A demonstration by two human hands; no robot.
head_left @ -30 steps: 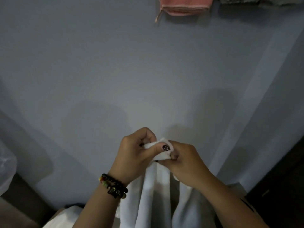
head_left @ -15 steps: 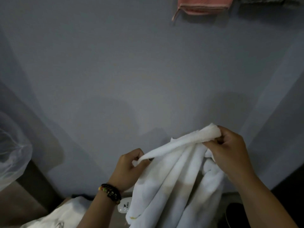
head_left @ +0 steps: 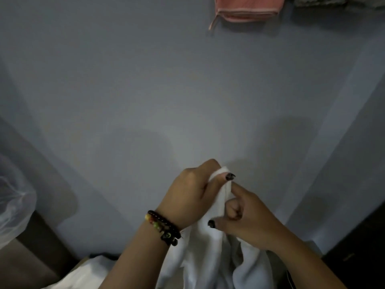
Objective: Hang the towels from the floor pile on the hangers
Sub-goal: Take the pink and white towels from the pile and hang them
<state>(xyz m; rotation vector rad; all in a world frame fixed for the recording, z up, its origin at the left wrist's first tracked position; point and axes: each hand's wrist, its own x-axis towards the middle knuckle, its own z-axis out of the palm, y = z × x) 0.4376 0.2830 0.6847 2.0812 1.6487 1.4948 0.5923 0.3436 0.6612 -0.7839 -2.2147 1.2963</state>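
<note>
White terry-cloth towel (head_left: 210,253): held up in front of a plain grey-blue wall (head_left: 145,90), low in the view and right of centre. Its gathered top edge sits between the two hands, and the rest hangs down in long soft folds to the bottom of the picture.

Left hand (head_left: 190,195): fingers curled round the bunched top of the towel, thumb with a dark painted nail laid across the cloth. A beaded bracelet of black and coloured beads (head_left: 163,227) circles the wrist.

Right hand (head_left: 245,217): just beside the left hand and touching the same gathered edge; fingers curled in against the cloth, forefinger laid along the fold, thumb with a dark nail pressed to the towel lower down. It grips the towel.

Pink towel with a pale stitched hem (head_left: 248,9): hanging at the top of the view, well above the hands; only its lower edge shows.

Grey knitted-looking cloth (head_left: 325,1): hanging just right of the pink towel, cut off by the top edge.

Second white cloth (head_left: 83,276): lying low at the bottom left, below the left forearm.

Clear plastic bag (head_left: 12,205): at the left edge.
</note>
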